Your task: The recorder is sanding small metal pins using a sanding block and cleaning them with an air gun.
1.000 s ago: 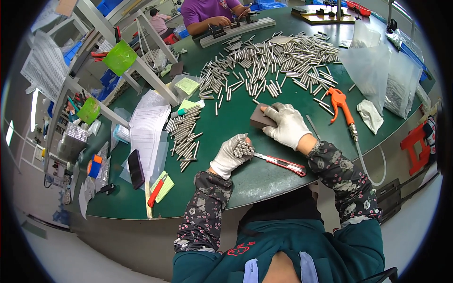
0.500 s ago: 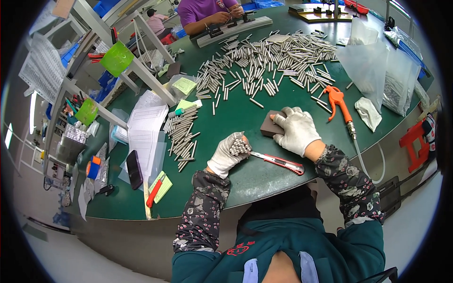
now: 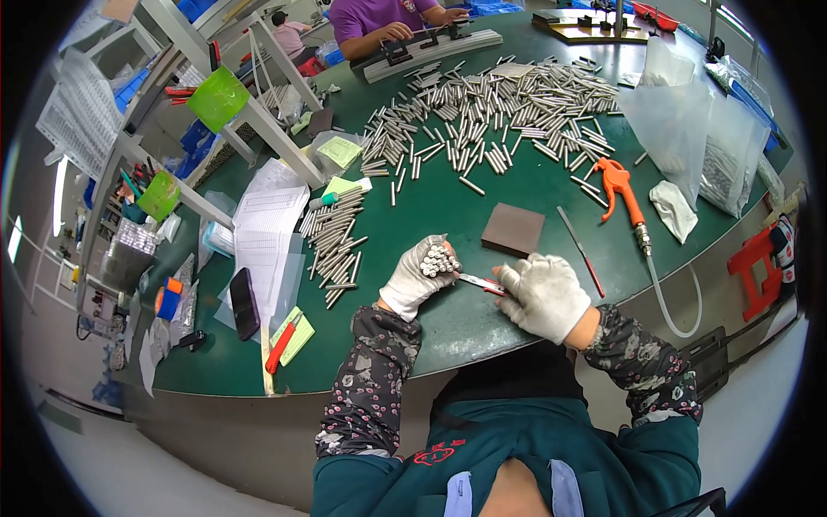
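Observation:
My left hand (image 3: 419, 277), in a white knit glove, is closed around a bundle of short metal rods (image 3: 438, 257) held upright, ends showing. My right hand (image 3: 544, 295), also gloved, grips a red-handled knife tool (image 3: 481, 283) whose tip points at the bundle. Just beyond my right hand a brown square sanding block (image 3: 513, 229) lies flat on the green table (image 3: 482, 323). A thin red-tipped rod (image 3: 580, 250) rests to the right of the block.
Several loose metal rods (image 3: 491, 108) cover the far table; another pile (image 3: 332, 237) lies left by papers (image 3: 263, 237). An orange air gun (image 3: 623, 194) with hose, plastic bags (image 3: 689, 129), a phone (image 3: 245, 303). Another person (image 3: 388, 17) works across the table.
My right hand left the brown block and moved down toward me, taking hold of the red-handled tool. My left hand with the rod bundle shifted slightly right.

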A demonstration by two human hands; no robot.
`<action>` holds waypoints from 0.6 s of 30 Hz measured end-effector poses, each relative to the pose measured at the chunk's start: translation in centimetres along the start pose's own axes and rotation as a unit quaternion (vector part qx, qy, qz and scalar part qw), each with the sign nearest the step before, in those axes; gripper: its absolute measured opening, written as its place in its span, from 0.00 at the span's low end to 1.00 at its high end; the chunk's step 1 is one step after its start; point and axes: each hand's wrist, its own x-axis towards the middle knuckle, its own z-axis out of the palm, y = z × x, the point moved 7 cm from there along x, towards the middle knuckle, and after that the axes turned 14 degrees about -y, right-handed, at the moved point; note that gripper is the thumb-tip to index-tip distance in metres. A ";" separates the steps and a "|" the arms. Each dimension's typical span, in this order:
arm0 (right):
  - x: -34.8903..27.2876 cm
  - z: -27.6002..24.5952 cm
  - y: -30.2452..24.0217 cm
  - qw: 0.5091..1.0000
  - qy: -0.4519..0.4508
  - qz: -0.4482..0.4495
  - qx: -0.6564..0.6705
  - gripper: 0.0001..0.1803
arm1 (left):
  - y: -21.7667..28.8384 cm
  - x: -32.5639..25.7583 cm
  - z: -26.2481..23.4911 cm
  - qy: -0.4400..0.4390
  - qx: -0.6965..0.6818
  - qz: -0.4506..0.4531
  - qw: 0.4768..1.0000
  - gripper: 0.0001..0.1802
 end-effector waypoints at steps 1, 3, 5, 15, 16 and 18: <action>-0.1 0.1 -0.4 1.000 -0.002 -0.005 0.015 0.22 | 0.2 0.1 0.2 -0.003 0.003 -0.003 1.000 0.28; -0.2 -0.1 -0.7 0.997 0.021 0.000 0.072 0.23 | 0.2 0.0 0.3 0.037 -0.010 -0.031 0.999 0.29; 0.1 -0.2 -0.6 0.990 0.035 0.024 0.133 0.24 | 0.2 -0.1 1.0 0.068 -0.027 -0.049 0.996 0.29; 2.5 1.6 -2.3 0.956 0.051 -0.008 0.289 0.17 | -1.2 -3.6 3.6 0.098 0.180 -0.036 0.978 0.33; 2.7 1.9 -2.4 0.959 0.041 -0.001 0.281 0.17 | -1.0 -3.7 3.5 0.091 0.224 -0.038 0.969 0.33; 3.0 2.1 -2.5 0.953 0.041 -0.009 0.301 0.16 | -1.1 -4.1 3.2 0.087 0.143 -0.043 0.985 0.37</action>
